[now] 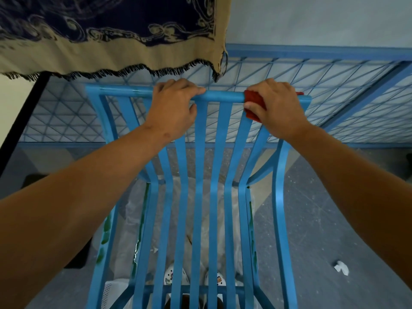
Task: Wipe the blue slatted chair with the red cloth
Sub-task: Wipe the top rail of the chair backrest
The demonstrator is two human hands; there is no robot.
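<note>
The blue slatted chair (200,197) fills the middle of the view, its seat slats running towards me and its top rail across the far end. My left hand (172,108) grips the top rail near its middle, fingers curled over it. My right hand (276,105) holds the red cloth (254,103) wrapped round the right part of the same rail. Only a small part of the cloth shows beside the thumb and at the knuckles.
A blue wire-mesh bed frame (323,85) stands just behind the chair. A patterned navy and beige fringed blanket (111,41) hangs at the upper left. White plastic sheeting (209,219) lies under the chair. A scrap of white paper (341,267) lies on the grey floor at the right.
</note>
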